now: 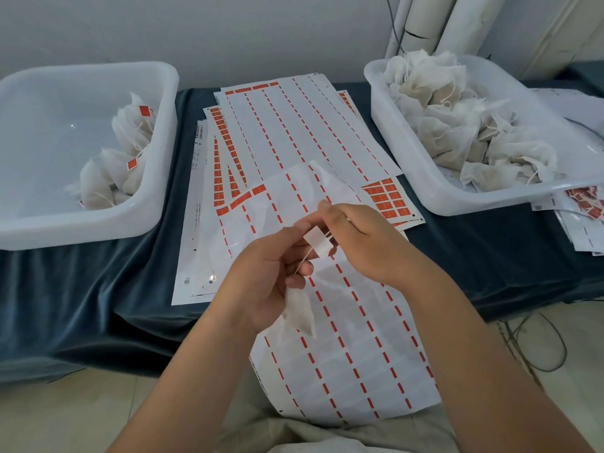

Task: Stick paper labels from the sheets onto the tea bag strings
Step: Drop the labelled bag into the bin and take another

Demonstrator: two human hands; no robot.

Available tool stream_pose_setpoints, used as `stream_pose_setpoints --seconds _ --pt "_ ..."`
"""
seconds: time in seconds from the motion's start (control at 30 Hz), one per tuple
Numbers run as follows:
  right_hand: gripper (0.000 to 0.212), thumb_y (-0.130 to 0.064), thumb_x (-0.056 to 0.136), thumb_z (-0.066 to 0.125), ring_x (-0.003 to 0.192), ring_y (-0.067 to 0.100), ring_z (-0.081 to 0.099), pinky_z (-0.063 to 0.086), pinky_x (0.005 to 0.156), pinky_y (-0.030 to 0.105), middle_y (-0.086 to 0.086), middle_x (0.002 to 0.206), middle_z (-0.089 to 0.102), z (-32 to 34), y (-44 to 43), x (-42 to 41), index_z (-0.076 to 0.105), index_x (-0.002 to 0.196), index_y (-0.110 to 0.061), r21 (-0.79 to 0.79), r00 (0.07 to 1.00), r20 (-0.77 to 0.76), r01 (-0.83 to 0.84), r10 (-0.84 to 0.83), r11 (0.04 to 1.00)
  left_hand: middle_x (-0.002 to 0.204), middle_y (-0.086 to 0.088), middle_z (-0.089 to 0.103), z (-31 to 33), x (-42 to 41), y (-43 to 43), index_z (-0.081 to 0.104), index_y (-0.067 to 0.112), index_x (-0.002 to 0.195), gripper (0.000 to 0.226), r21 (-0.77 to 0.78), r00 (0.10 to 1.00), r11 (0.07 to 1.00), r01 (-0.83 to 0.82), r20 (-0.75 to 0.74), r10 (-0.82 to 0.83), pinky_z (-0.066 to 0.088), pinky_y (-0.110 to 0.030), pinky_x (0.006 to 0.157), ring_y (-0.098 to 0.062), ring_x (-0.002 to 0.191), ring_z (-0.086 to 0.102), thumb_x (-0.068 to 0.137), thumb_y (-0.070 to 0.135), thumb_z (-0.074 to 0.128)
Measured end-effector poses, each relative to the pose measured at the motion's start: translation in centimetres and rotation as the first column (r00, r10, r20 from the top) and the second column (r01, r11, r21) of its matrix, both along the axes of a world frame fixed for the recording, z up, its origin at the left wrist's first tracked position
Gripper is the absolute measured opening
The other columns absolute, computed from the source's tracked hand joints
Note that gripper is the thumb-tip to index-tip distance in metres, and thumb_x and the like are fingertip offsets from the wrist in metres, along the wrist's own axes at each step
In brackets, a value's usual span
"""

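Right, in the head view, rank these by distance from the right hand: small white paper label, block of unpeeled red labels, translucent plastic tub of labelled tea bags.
1. The small white paper label, at the right hand's fingertips.
2. The block of unpeeled red labels, just beyond it.
3. The translucent plastic tub of labelled tea bags, far left.

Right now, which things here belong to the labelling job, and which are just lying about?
Job: left hand, right hand, label, string, tea bag, label sheets, right tub of unlabelled bags, left tub of labelled bags.
Lying about: floor cable, white pipes by the wall.
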State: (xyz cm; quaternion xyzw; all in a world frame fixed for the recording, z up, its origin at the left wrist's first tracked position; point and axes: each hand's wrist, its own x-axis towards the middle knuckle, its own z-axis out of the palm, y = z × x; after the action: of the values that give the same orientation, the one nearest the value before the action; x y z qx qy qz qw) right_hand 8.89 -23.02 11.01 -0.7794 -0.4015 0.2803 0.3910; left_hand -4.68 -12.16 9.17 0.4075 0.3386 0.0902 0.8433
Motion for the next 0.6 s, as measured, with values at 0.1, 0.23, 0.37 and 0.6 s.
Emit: stream_pose_setpoints --seconds 0.1,0.23,0.37,0.6 --pt "0.043 -0.056 0.109 0.027 0.101 -0.018 0.059 0.041 0.075 -0.003 -0.037 0.099 0.068 -0.07 0.03 0.01 0.07 0.108 -0.05 0.042 0.999 -0.027 -0.021 0.022 0.999 0.08 -0.002 0.07 -0.24 -0.01 0.09 0.086 0.016 0.096 0.015 0.056 0.999 0.997 0.044 -0.016 -0.043 0.042 -0.018 0.045 -0.01 0.054 0.053 0.095 0.028 0.077" --pt "0.047 -0.052 0.11 0.028 0.104 -0.012 0.062 0.039 0.078 -0.005 -0.033 0.105 0.07 -0.12 0.04 -0.01 0.072 0.117 -0.04 0.071 0.998 -0.048 -0.048 0.051 0.996 0.09 -0.004 0.078 -0.35 -0.08 0.06 0.086 0.018 0.087 0.011 0.156 0.993 0.98 0.12 -0.012 -0.12 0.045 -0.017 0.049 -0.007 0.055 0.055 0.09 0.025 0.078" --pt "0.049 -0.052 0.11 0.028 0.108 -0.014 0.062 0.041 0.082 -0.004 -0.03 0.107 0.071 -0.36 -0.01 0.05 0.073 0.121 -0.037 0.077 0.998 -0.028 -0.054 0.057 0.996 0.098 -0.009 0.08 -0.19 -0.28 0.17 0.086 0.018 0.094 0.027 0.231 0.98 0.953 0.195 -0.002 -0.2 0.047 -0.017 0.053 -0.007 0.058 0.057 0.071 0.034 0.084" --pt "0.048 -0.054 0.11 0.025 0.106 -0.011 0.064 0.046 0.078 0.001 -0.033 0.107 0.07 -0.85 0.31 -0.02 0.072 0.115 -0.044 0.135 0.993 -0.11 -0.027 0.042 0.99 0.099 -0.005 0.082 -0.29 -0.23 -0.02 0.086 0.025 0.093 0.009 0.372 0.986 0.913 0.168 -0.076 -0.15 0.048 -0.022 0.062 -0.006 0.065 0.062 0.092 0.021 0.078"
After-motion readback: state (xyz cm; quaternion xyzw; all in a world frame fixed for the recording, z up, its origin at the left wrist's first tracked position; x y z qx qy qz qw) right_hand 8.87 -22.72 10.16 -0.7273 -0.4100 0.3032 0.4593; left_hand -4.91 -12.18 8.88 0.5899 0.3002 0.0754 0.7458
